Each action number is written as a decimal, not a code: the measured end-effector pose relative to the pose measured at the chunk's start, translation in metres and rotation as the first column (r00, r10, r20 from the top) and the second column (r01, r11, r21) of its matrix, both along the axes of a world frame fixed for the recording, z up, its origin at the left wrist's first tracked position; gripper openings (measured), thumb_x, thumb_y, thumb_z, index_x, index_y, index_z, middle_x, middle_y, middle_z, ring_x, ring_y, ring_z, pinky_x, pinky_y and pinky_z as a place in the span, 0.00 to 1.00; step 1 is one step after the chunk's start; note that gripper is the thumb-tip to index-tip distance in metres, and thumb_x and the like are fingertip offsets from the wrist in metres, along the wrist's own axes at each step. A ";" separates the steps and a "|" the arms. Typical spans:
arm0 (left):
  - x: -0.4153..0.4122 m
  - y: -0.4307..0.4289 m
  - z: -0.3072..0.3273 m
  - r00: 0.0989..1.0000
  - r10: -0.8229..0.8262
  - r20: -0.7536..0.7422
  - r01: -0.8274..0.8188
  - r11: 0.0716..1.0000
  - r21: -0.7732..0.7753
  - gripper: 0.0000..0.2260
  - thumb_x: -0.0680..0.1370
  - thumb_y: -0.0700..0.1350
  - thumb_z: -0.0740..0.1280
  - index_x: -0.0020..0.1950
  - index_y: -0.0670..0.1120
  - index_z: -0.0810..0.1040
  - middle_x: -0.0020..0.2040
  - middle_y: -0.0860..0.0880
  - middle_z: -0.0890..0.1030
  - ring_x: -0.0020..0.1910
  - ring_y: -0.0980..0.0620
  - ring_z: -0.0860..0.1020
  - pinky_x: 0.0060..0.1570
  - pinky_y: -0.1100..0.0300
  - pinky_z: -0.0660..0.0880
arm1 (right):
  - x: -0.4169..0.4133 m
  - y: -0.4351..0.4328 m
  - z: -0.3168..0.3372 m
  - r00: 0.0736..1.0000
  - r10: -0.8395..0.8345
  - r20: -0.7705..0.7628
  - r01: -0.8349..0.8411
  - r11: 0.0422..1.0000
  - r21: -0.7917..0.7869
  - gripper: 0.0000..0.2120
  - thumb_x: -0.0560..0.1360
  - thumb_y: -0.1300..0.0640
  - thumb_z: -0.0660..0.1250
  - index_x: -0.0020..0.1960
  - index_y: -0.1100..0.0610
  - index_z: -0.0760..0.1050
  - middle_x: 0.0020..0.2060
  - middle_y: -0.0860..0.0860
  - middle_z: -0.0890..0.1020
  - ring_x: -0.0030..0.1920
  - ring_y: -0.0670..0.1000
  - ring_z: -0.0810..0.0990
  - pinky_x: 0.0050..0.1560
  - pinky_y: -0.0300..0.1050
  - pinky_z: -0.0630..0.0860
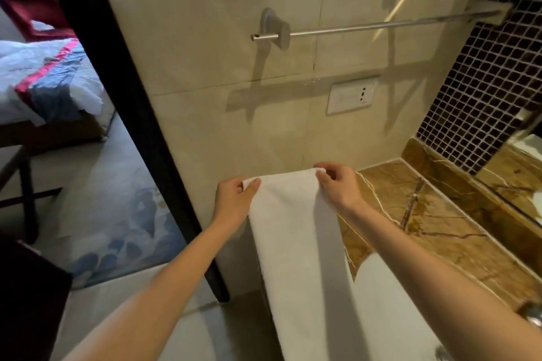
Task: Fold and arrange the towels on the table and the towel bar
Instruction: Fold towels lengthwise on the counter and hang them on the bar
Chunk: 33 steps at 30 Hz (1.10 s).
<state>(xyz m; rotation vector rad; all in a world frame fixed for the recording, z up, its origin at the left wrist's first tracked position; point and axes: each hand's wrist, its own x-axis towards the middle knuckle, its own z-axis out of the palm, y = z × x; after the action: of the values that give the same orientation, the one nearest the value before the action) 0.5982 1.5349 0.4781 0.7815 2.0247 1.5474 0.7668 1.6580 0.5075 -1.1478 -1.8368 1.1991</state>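
Observation:
A long white towel (296, 243), folded into a narrow strip, hangs from both my hands in front of the beige wall. My left hand (233, 199) pinches its top left corner. My right hand (337, 183) pinches the top right corner. The strip runs down past the frame's bottom edge. Well above my hands, a chrome towel bar (366, 27) crosses the wall with nothing on it. To the right lies the brown marble counter (434, 228); more white cloth (387, 296) covers part of it near my right forearm.
A wall socket plate (350, 97) sits between the bar and the towel. Dark mosaic tiles (484, 91) and a mirror edge (525, 155) back the counter. A black door frame (140, 114) at left opens onto a bedroom with a bed (44, 82).

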 end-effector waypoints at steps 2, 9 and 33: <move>-0.006 0.009 -0.016 0.999 0.033 0.020 -0.032 0.999 -0.033 0.16 0.76 0.46 0.69 0.41 0.31 0.76 0.34 0.43 0.75 0.33 0.51 0.71 0.33 0.56 0.71 | -0.011 0.011 -0.016 1.000 -0.006 0.009 0.006 1.000 -0.023 0.11 0.79 0.66 0.61 0.58 0.67 0.78 0.53 0.64 0.82 0.54 0.61 0.79 0.45 0.41 0.73; -0.019 0.041 -0.097 0.991 0.121 0.059 -0.115 0.988 -0.106 0.16 0.76 0.45 0.68 0.39 0.31 0.75 0.33 0.44 0.74 0.33 0.52 0.70 0.34 0.58 0.67 | -0.049 0.047 -0.100 0.994 -0.029 0.105 0.040 0.994 -0.105 0.14 0.80 0.64 0.58 0.63 0.63 0.75 0.58 0.58 0.79 0.59 0.52 0.75 0.60 0.41 0.69; -0.023 0.087 -0.200 0.977 0.167 -0.133 -0.197 0.944 -0.265 0.07 0.77 0.41 0.67 0.42 0.38 0.77 0.30 0.52 0.71 0.32 0.54 0.69 0.26 0.73 0.64 | -0.066 0.087 -0.231 0.911 0.076 0.406 -0.115 0.991 0.072 0.13 0.79 0.66 0.55 0.57 0.58 0.76 0.53 0.53 0.79 0.53 0.52 0.76 0.55 0.46 0.71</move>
<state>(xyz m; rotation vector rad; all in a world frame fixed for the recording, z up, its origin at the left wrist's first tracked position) 0.5752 1.6219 0.2778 0.5936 2.3873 1.2954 0.7013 1.7450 0.2764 -1.3393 -2.2545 0.9639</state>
